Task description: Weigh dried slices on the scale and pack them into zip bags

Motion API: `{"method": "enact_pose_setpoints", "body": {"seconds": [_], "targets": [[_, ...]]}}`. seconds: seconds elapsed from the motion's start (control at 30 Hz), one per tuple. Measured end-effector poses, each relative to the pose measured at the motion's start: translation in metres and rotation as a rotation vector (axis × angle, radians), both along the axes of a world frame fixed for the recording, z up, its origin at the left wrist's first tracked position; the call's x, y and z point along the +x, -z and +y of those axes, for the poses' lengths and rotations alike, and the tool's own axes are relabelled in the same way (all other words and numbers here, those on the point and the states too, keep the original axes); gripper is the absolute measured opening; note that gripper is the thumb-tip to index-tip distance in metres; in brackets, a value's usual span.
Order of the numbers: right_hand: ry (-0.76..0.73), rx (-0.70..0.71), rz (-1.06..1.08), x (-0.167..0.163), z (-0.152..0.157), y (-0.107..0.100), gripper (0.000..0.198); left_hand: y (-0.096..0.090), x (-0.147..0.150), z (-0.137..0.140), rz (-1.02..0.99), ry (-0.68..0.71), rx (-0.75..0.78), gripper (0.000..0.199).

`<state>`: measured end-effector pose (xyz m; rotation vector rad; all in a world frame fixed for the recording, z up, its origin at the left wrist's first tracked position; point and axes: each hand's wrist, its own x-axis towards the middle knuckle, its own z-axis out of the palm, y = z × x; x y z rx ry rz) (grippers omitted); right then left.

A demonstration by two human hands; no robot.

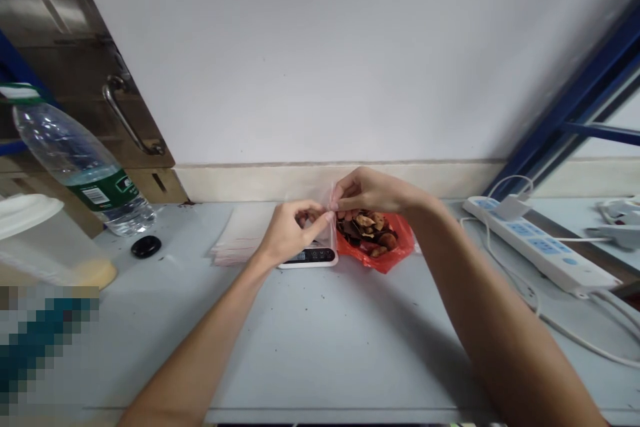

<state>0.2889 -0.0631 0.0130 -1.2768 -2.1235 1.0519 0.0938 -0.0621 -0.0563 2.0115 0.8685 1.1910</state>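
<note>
Both my hands meet above a small digital kitchen scale [323, 256] with a dark display strip. Between them is a clear plastic bag [327, 233], partly hidden by my fingers. My left hand [295, 228] pinches the bag's edge, thumb pointing right. My right hand [357, 192] pinches the same edge at its upper right corner. Some dark reddish pieces show behind my left fingers; I cannot tell exactly what they are. Just right of the scale, below my right hand, lies an open red plastic bag [400, 240] full of dried brown slices [373, 230].
A stack of flat clear bags [240, 233] lies left of the scale. Further left are a water bottle [85, 160], a black round lid [146, 247] and a white-lidded plastic container [45, 240]. A power strip [545, 240] with loose cables lies at right. A wall borders the table's back.
</note>
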Motion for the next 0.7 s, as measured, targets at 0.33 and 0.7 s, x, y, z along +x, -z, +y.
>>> {"method": "enact_pose_setpoints", "body": {"seconds": [0.33,0.7], "targets": [[0.186,0.047,-0.262,-0.006,-0.006,-0.006,0.024,-0.004,-0.008,0.008,-0.146,-0.192,-0.128,0.010],[0.241,0.274,-0.355,-0.026,-0.013,0.003,0.025,-0.004,0.002,-0.002,-0.179,-0.207,0.053,0.021]]}}
